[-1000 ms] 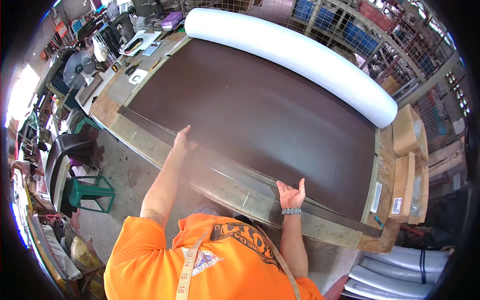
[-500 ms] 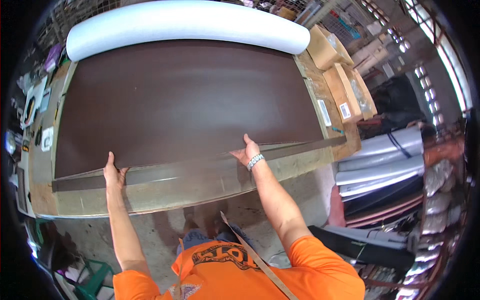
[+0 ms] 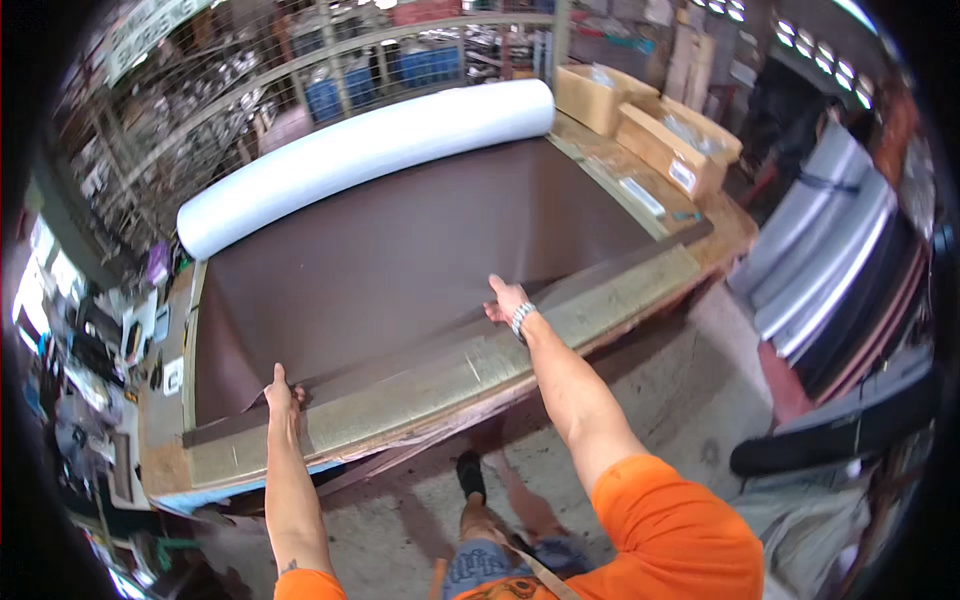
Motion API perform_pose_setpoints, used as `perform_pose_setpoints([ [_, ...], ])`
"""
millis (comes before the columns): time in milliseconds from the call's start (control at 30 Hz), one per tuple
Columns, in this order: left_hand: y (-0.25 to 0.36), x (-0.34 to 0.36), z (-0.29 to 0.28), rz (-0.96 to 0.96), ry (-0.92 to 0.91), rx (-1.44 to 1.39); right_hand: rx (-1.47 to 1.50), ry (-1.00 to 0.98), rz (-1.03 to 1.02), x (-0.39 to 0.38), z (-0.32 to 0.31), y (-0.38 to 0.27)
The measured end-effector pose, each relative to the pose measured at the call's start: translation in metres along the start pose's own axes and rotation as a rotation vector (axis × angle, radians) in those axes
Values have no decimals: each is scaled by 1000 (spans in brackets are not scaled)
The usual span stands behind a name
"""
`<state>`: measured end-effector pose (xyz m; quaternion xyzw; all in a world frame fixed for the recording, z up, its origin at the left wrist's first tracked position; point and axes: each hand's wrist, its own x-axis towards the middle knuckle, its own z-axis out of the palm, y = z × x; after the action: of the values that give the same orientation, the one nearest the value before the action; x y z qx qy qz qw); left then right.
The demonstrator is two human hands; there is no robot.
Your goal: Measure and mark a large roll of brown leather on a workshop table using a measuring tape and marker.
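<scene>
My left hand point(image 3: 283, 391) and right hand point(image 3: 508, 304) both grip the brown sheet point(image 3: 390, 255) by its near edge, and it spreads ahead of them to the white roll point(image 3: 370, 158)!

The dark brown sheet point(image 3: 390, 255) lies spread, slightly rippled.

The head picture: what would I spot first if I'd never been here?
Probably the big white roll lying along the table's far side. Next, the wide brown sheet in front of it, with the left hand and right hand gripping its near edge. Shiny silver rolls stand out at the right.
</scene>
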<state>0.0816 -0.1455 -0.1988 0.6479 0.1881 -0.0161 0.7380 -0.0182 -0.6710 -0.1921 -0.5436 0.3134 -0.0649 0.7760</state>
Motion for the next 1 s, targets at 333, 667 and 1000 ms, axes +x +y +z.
perform_pose_setpoints([
  [333,-28,-100,-25,30,-47,166,-158,63,-86,-77,-55,4],
  [667,-35,-167,-85,54,-7,60,-368,69,-152,-189,-79,38],
  [1000,-47,-242,-92,66,39,137,-345,13,-163,-219,-112,44],
])
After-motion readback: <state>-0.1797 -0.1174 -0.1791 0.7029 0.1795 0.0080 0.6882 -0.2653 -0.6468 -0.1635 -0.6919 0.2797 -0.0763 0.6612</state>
